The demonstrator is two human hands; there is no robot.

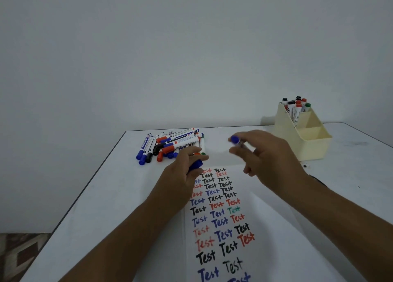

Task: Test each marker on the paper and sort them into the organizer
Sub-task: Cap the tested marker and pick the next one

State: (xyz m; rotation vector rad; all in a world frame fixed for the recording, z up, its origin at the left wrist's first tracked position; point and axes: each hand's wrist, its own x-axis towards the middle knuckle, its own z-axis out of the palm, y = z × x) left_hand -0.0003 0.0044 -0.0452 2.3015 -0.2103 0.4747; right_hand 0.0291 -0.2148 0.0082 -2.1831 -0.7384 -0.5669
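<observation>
- Your right hand (270,156) grips a blue marker (237,141), thumb and fingers curled round the barrel; only the blue end pokes out past the knuckles toward the left, and the rest is hidden inside the hand and blurred.
- Your left hand (182,171) pinches a blue cap (196,164) between curled fingers, so cap and marker are apart, each in its own hand with a clear gap of table between them.
- Nearest you lies the paper (214,228), covered in rows of the word "Test" in black, blue, red and one green; your left wrist covers the start of its upper rows.
- Both hands hang above the far end of that paper, the left one over its upper left corner, the right one beyond its upper right corner.
- Under everything is the white table (95,207), and a patterned floor (19,254) shows past its left edge.
- Just beyond your left hand sits the pile of markers (170,144), white barrels with blue, red, black and green caps, lying crosswise on one another; your fingertips overlap its near edge in the view, though you cannot tell whether they touch it.
- Farther right, behind your right hand, stands the cream organizer (308,145) with stepped compartments.
- Its tallest rear compartment holds upright sorted markers (295,107), with red, black and green caps showing; the lower front compartments show only their cream walls.
- Behind it all rises a plain pale wall (191,47).
</observation>
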